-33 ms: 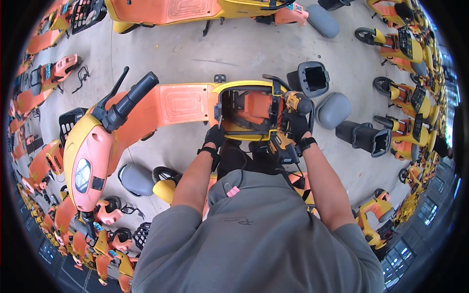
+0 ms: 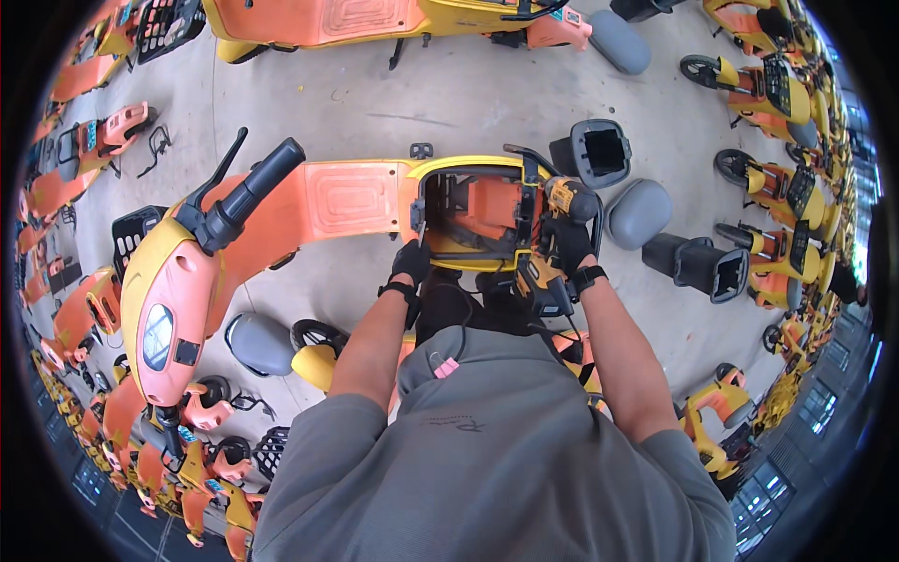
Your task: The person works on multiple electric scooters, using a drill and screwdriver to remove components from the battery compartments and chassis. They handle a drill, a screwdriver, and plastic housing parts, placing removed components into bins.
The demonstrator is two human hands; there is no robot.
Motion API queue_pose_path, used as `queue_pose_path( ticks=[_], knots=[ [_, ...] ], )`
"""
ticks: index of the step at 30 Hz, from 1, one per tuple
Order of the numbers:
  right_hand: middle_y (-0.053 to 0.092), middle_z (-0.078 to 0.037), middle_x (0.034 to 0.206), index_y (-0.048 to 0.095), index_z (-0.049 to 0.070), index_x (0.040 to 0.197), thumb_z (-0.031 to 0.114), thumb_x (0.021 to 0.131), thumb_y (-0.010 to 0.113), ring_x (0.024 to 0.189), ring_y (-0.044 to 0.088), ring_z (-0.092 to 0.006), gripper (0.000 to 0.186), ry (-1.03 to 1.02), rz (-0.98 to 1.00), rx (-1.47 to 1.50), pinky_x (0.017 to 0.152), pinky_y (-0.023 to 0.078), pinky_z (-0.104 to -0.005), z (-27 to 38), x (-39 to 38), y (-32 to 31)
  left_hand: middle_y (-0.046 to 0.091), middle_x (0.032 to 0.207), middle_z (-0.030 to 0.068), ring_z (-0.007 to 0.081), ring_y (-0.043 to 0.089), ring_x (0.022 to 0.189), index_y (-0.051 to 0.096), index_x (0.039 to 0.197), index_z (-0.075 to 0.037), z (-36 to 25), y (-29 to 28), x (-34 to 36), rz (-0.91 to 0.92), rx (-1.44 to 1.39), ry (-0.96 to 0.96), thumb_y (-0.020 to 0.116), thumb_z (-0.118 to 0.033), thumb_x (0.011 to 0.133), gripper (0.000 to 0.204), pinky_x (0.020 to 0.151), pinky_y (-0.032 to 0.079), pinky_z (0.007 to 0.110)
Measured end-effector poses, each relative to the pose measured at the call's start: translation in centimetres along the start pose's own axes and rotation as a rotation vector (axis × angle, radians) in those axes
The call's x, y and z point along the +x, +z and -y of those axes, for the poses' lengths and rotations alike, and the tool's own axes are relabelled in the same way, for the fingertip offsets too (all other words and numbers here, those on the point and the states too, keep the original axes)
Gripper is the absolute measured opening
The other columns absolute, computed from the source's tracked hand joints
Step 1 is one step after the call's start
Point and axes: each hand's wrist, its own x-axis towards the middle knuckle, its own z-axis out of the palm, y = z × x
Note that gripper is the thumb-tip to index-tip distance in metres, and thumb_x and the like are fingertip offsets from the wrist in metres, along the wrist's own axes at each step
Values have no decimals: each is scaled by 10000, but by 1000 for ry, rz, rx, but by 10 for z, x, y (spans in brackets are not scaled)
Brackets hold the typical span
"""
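In front of me stands an orange and yellow electric scooter [image 2: 351,201], its seat off and the compartment under it [image 2: 492,208] exposed. My right hand [image 2: 568,245], in a black glove, is wrapped round the grip of a yellow and black power drill [image 2: 571,199] over the compartment's rear end. The drill's base hangs below that hand. At the compartment's front left corner, my left hand [image 2: 412,259], gloved too, is closed. A thin metallic piece [image 2: 421,232] sticks up from its fingers; its kind is not clear.
Beyond the scooter's rear lie a grey seat [image 2: 640,213] and black bins [image 2: 601,153], [image 2: 698,267]. Another grey seat [image 2: 260,344] rests near my left elbow. The handlebar [image 2: 248,192] juts up at left. A second scooter [image 2: 375,23] stands across the far side; many more line both sides.
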Motion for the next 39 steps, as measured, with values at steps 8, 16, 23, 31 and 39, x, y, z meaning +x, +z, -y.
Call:
queue_pose_path(
  ticks=[8, 16, 23, 31, 39],
  knots=[
    [534, -41, 601, 557, 54, 840, 118, 727, 548, 466, 532, -142, 130, 68, -28, -179, 387, 401, -238, 8, -12, 3, 588, 997, 240, 401, 544, 961, 540, 1010, -28, -14, -6, -8, -13, 4, -39, 456, -343, 842, 366, 820, 435, 468],
    [527, -43, 613, 547, 66, 833, 124, 727, 548, 471, 522, -147, 121, 62, -16, -170, 394, 405, -242, 9, -4, 3, 590, 1007, 232, 393, 545, 972, 537, 1022, -39, -15, -5, -3, -6, 38, -56, 460, -324, 839, 348, 828, 435, 465],
    [496, -50, 600, 508, 69, 791, 128, 748, 553, 475, 514, -167, 86, 118, 25, -85, 409, 419, -272, 5, 22, 0, 582, 1030, 227, 394, 542, 980, 527, 1026, -44, -16, -7, 1, 37, 23, -96, 428, -266, 835, 310, 832, 434, 467],
    [494, -58, 587, 503, 64, 777, 129, 765, 548, 442, 492, -176, 80, 5, -50, -225, 402, 419, -281, -6, 22, 7, 572, 1026, 250, 413, 534, 981, 527, 1033, -34, -8, 1, 9, 65, 19, -96, 435, -302, 846, 339, 831, 436, 464],
    [512, -54, 612, 517, 59, 802, 125, 759, 557, 496, 544, -171, 88, 120, -39, -188, 444, 467, -268, -3, 21, 3, 567, 1051, 232, 390, 532, 1000, 525, 1035, -43, -16, -5, 4, 69, 21, -124, 463, -246, 829, 295, 838, 431, 460]
  ],
)
